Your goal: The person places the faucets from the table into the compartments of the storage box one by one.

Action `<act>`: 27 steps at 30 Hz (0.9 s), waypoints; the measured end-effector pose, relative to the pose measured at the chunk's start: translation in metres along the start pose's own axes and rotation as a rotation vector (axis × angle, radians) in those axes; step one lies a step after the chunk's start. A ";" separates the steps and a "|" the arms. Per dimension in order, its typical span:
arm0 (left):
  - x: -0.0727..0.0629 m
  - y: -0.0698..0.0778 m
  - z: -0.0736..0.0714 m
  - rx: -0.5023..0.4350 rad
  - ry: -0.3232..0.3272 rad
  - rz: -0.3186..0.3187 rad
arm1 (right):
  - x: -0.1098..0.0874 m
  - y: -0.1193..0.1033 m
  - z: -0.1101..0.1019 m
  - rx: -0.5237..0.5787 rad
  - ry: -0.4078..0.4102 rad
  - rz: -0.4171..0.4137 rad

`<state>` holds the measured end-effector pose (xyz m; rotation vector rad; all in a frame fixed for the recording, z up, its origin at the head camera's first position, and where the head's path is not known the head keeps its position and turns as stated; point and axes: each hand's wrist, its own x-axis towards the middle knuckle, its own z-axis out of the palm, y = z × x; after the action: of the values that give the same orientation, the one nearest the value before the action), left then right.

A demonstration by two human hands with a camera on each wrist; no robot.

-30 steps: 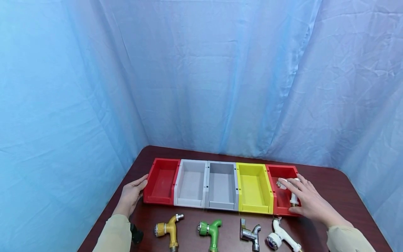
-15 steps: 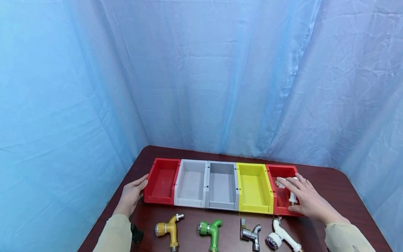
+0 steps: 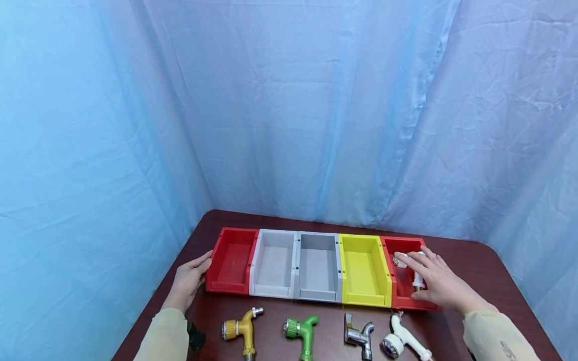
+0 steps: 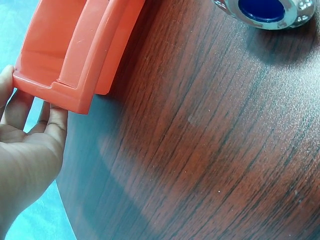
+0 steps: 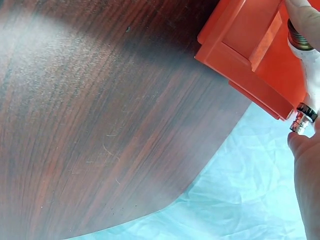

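My right hand (image 3: 444,281) grips a white faucet (image 3: 419,278) inside the red bin (image 3: 402,301) at the right end of a row of bins. In the right wrist view, its brass threaded end (image 5: 299,39) and metal spout tip (image 5: 300,121) show between the fingers; the hand covers the rest. At the row's left end, my left hand (image 3: 187,281) rests its fingertips against the outer side of another red bin (image 3: 233,265). In the left wrist view these fingers (image 4: 56,120) lie loosely bent along the bin's end wall.
White (image 3: 273,290), grey (image 3: 317,295) and yellow (image 3: 367,299) bins join the red ones. Yellow (image 3: 246,328), green (image 3: 307,333), chrome (image 3: 361,336) and white (image 3: 402,331) faucets lie in front on the dark wooden table (image 3: 271,308). Blue curtains (image 3: 293,125) surround it.
My right hand has shifted slightly left with the white faucet inside the right red bin. The left hand stays against the left red bin, and the bins hold their place.
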<state>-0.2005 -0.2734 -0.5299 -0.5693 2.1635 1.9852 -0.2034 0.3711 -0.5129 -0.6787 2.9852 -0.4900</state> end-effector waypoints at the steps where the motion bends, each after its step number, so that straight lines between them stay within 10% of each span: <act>1: 0.000 0.000 0.000 0.002 0.001 0.001 | 0.001 0.000 0.000 0.001 -0.003 0.001; 27: 0.001 -0.001 0.001 0.002 0.009 -0.001 | 0.012 0.000 -0.009 -0.024 -0.079 -0.049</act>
<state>-0.2016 -0.2727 -0.5310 -0.5793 2.1701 1.9834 -0.2152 0.3680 -0.5040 -0.7560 2.9119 -0.4205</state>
